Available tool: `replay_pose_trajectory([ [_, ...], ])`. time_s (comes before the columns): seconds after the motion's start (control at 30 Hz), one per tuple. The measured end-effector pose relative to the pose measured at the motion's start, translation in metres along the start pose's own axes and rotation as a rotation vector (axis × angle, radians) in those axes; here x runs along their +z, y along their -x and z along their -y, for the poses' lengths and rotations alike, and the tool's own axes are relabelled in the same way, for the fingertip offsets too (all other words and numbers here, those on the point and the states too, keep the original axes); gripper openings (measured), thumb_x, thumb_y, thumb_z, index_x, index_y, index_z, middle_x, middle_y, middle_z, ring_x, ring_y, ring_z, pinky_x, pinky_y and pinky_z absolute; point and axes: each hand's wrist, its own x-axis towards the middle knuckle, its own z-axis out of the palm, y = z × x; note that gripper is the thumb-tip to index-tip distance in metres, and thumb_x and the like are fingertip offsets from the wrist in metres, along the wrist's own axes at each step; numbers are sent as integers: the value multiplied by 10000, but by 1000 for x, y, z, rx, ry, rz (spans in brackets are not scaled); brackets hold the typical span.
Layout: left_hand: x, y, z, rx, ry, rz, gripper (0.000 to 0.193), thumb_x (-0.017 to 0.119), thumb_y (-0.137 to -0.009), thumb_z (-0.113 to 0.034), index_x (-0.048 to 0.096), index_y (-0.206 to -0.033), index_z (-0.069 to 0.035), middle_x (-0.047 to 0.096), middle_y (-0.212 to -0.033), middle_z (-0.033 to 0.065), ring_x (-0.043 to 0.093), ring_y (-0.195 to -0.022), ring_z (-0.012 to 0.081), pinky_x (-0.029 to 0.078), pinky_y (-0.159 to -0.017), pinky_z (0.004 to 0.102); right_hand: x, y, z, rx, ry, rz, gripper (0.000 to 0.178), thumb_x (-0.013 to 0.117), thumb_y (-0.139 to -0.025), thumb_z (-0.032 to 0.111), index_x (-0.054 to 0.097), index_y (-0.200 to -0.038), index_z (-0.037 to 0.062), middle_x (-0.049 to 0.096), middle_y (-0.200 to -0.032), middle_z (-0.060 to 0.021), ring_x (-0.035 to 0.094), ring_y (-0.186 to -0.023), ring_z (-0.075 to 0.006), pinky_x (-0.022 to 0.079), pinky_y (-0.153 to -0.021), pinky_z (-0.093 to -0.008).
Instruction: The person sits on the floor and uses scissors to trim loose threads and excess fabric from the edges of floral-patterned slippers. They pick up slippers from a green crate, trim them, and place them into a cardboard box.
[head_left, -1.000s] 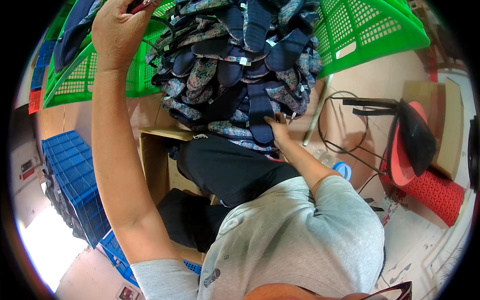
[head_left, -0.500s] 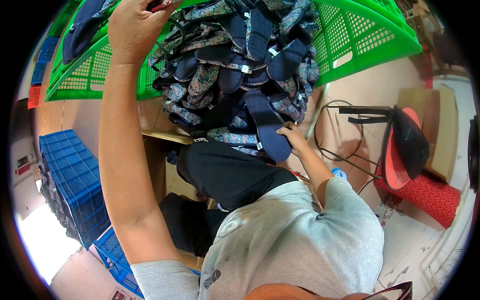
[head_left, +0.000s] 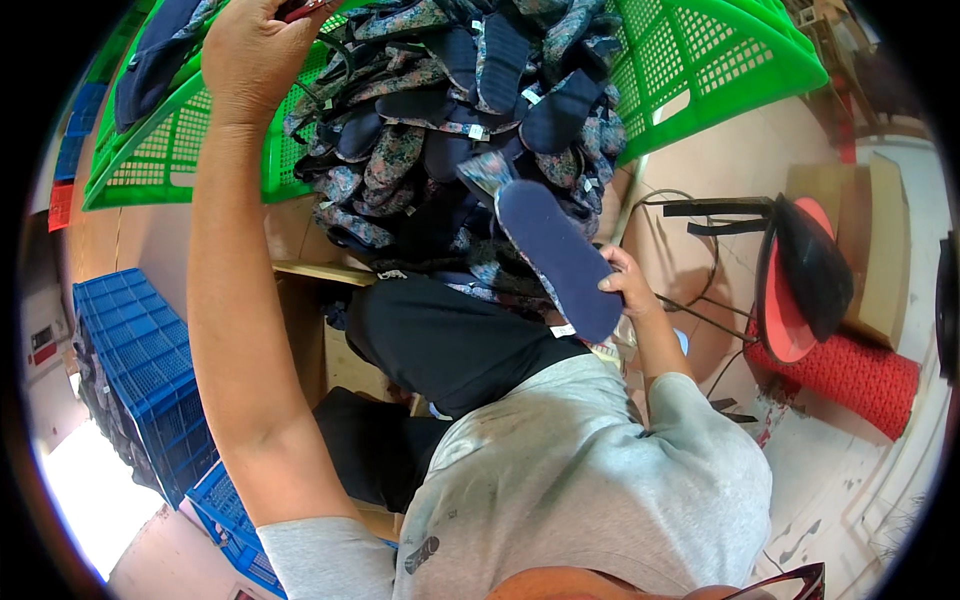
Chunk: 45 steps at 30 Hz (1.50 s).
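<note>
My right hand (head_left: 625, 283) is closed on the edge of a slipper (head_left: 560, 260), near one rounded end. Its flat navy sole faces up, with a floral fabric upper at the far end and a small white tag by the near end. Beyond it lies a heap of similar slippers (head_left: 400, 160), navy-soled with floral fabric. At the upper left my left hand (head_left: 255, 55) is raised over the edge of a green perforated crate (head_left: 150, 155). Its fingers are closed round a small dark red object (head_left: 305, 10), cut off by the top edge, so its kind cannot be made out.
The green crate's right wall (head_left: 700, 70) flanks the heap. Blue crates (head_left: 145, 350) stand at left. To the right are a black-and-red item with straps (head_left: 805, 280), a red textured roll (head_left: 850, 385) and a cardboard box (head_left: 880, 250). My black-trousered leg (head_left: 450, 345) is below the heap.
My right hand has lifted the slipper off the heap and drawn it slightly right, bringing its floral upper into sight. My left hand stays raised, shifted slightly left in the picture.
</note>
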Motion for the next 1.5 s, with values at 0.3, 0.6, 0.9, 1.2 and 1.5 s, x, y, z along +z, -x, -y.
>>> replay_pose_trajectory([
  [0.3,0,-2,-4,28,-7,-15,215,676,-740,-108,490,-673,-24,485,-652,135,503,-625,309,394,-584,395,83,-109,104,-302,-52,178,402,694,-624,180,593,-980,25,620,-901,-56,607,-851,-154,497,-784,-285],
  [0.6,1,-1,-2,63,-35,-39,192,654,-718,-97,485,-669,-22,475,-645,139,493,-617,309,387,-581,399,86,-217,142,-721,943,-384,458,767,-783,228,632,-1213,148,657,-1144,-163,616,-1057,-281,471,-914,-370],
  [0.9,3,1,-1,56,-51,-41,176,657,-723,-91,498,-684,-25,462,-654,135,491,-614,303,383,-576,385,-11,-159,-30,-349,766,-750,652,831,-724,251,562,-1278,38,640,-1159,-213,613,-1098,-331,464,-966,-390],
  [1.2,10,8,26,-26,12,66,300,722,-878,-286,562,-848,-35,428,-704,45,400,-640,135,386,-598,248,-18,-116,-103,-248,1218,-502,782,804,-712,305,448,-1394,163,653,-1016,-263,612,-957,-458,485,-854,-508],
  [1.5,11,10,28,-50,39,94,311,708,-896,-303,564,-852,-30,415,-702,28,389,-655,104,372,-608,233,-21,-115,-124,-190,1679,-366,661,768,-722,357,551,-1329,209,669,-858,-173,614,-954,-391,472,-846,-479],
])
